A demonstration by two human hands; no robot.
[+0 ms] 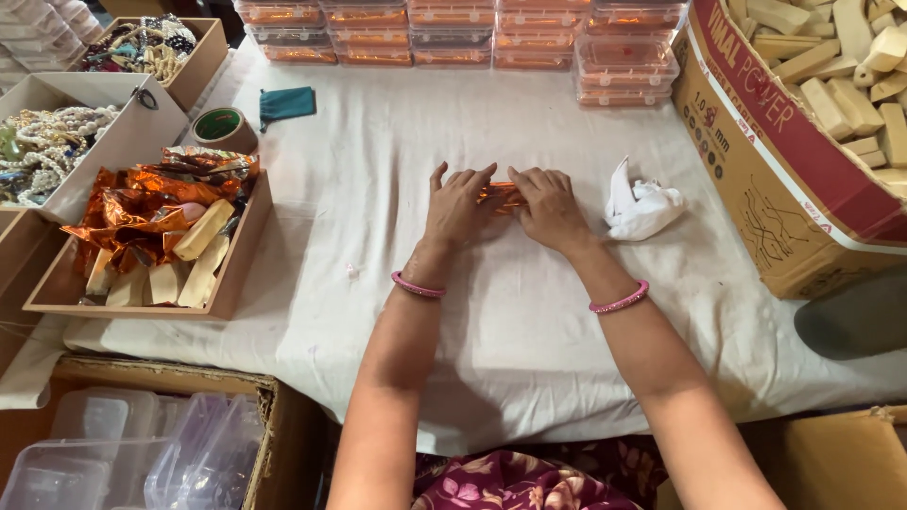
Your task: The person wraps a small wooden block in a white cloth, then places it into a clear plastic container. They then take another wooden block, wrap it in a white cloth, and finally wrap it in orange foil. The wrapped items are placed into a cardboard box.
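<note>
View: a worktop [529,312] covered in a white cloth is seen from above, with two bare forearms reaching in from the bottom edge.
Left hand [458,210]: laid palm down near the middle of the cloth, fingers spread, fingertips pressed on the left end of a small orange foil-wrapped piece [501,195]. A pink bangle [418,286] is worn on the wrist.
Right hand [550,208]: laid palm down just beside the left hand, fingers pressed on the right end of the same piece. A second pink bangle [620,300] is worn on this wrist.
Grip: both hands are held flat and open over the piece, pressed on it rather than closed around it.
Wrapped piece: lying on the cloth between the two hands, mostly hidden by the fingers; only a strip of shiny orange foil is seen.
Right of the hands: a crumpled white cloth [642,208] lies near the right hand, apart from it.
Far right: a large cardboard box [765,179] filled with pale tan blocks [841,66].
Left: a shallow tray [236,255] holding orange foil and tan blocks; behind it a roll of tape [222,127] and a small teal pouch [286,102].
Back edge: stacks of clear lidded containers [453,33] with orange contents.
</note>
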